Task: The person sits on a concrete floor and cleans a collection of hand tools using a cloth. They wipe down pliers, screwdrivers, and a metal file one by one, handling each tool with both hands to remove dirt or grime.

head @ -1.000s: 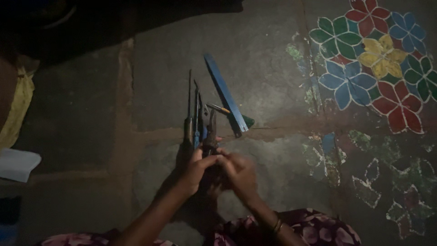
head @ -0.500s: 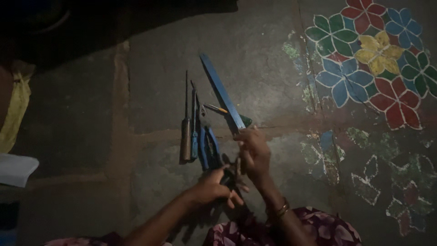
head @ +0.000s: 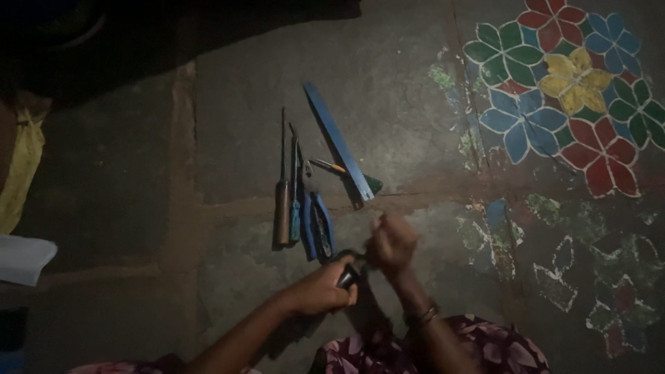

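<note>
In dim light, my left hand is closed around a small dark tool with a pale tip, held low over the stone floor. My right hand is curled shut right beside it, touching the tool's upper end; what it grips is too dark to tell. Just beyond my hands lie blue-handled pliers, a brown-handled screwdriver and a thin blue-handled screwdriver, side by side. A long blue flat bar lies diagonally farther out, with a small orange-tipped tool and a green piece by its lower end.
A painted flower pattern in red, blue, green and yellow covers the floor at the right. A yellow cloth and a white object sit at the left edge. My floral-print clothing shows at the bottom.
My right hand reached up to the blue bar's lower end half a second ago and has come back down beside my left hand. The pliers now lie on the floor.
</note>
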